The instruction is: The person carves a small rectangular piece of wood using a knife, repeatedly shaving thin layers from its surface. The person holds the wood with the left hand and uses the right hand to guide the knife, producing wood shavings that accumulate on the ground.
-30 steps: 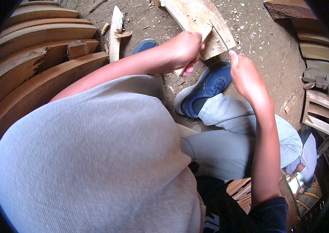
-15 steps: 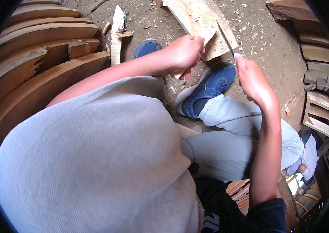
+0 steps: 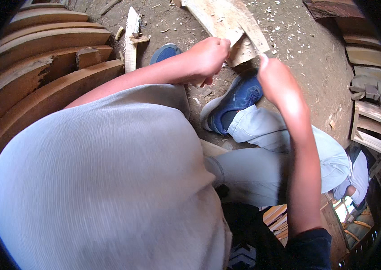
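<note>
My left hand (image 3: pixel 209 57) is closed around a pale strip of wood (image 3: pixel 235 37), whose end sticks out past my fingers. To its right, my right hand (image 3: pixel 282 83) stays wrapped round a knife, with the thumb at the front of the grip. The blade barely shows against the pale wood, and the handle is hidden in my palm. Just beyond both hands a broad, curved wooden board (image 3: pixel 215 17) lies on the ground. Whether the blade touches the strip I cannot tell.
Curved wooden pieces (image 3: pixel 55 42) are stacked at the left. A split stick (image 3: pixel 130 40) lies beside my blue shoe (image 3: pixel 165 52); the other shoe (image 3: pixel 237 96) is below my hands. Shavings litter the dirt floor (image 3: pixel 309 67). More timber (image 3: pixel 372 119) lines the right, near another person (image 3: pixel 358 180).
My right hand has moved up and left, closer to my left hand. The knife blade, plainly visible before, now hardly shows. My left hand has shifted slightly left.
</note>
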The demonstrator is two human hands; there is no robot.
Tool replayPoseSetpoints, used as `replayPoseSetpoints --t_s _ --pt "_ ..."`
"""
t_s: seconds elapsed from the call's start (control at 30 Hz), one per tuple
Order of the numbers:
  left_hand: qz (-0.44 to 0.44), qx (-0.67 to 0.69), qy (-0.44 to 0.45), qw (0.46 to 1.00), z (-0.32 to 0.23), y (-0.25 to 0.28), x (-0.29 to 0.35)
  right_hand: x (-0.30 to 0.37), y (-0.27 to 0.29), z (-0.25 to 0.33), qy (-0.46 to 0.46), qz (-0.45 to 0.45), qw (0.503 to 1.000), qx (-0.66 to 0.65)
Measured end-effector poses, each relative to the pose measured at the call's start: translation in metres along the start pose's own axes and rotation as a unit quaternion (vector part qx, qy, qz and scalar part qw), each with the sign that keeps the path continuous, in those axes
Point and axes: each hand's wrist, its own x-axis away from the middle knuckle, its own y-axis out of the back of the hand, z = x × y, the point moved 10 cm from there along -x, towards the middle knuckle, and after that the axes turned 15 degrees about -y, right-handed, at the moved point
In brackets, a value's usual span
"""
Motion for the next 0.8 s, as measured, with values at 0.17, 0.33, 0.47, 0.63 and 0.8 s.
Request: replayPoseSetpoints --t_s 0.17,0.33,0.47,0.63,0.8 --pt "-0.027 0.006 -0.014 1.000 0.009 0.008 -0.001 -0.012 0.001 -0.009 0.028 0.023 0.999 -0.023" --pt "0.002 0.020 0.001 1.000 0.010 0.006 0.000 -0.018 0.003 -0.027 0.038 0.069 0.994 -0.070" --pt "-0.005 0.054 0.011 0.998 0.025 0.006 -0.001 -0.011 0.004 -0.020 0.062 0.079 0.991 -0.092" --pt "0.000 0.040 -0.010 0.999 0.020 0.005 -0.001 -0.002 0.001 -0.018 0.040 0.078 0.992 -0.087" --pt "0.029 0.046 -0.020 0.998 0.018 0.007 0.002 0.013 -0.001 -0.012 -0.003 0.073 0.994 -0.083"
